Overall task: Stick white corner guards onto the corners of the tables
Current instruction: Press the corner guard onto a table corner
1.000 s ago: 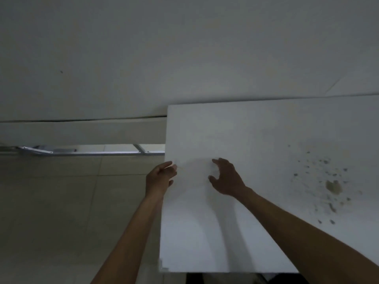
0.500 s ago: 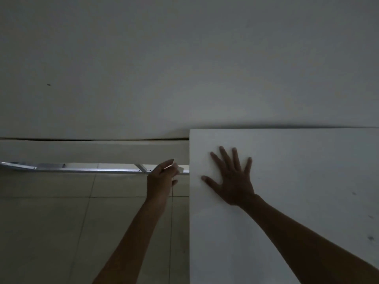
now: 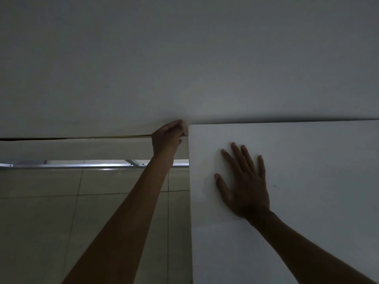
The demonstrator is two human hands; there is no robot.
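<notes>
One white corner guard [image 3: 185, 130], at the white table's [image 3: 307, 201] far left corner.
Left hand [image 3: 167, 140] pinches it there; right hand [image 3: 245, 185] lies flat, fingers spread, on the tabletop. Advice: seat squarely, then press firmly.

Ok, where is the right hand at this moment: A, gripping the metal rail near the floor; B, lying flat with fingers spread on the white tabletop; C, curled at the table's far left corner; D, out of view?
B: the right hand lies flat, fingers spread, on the white tabletop, while the left hand is the one curled at the table's far left corner.
</notes>
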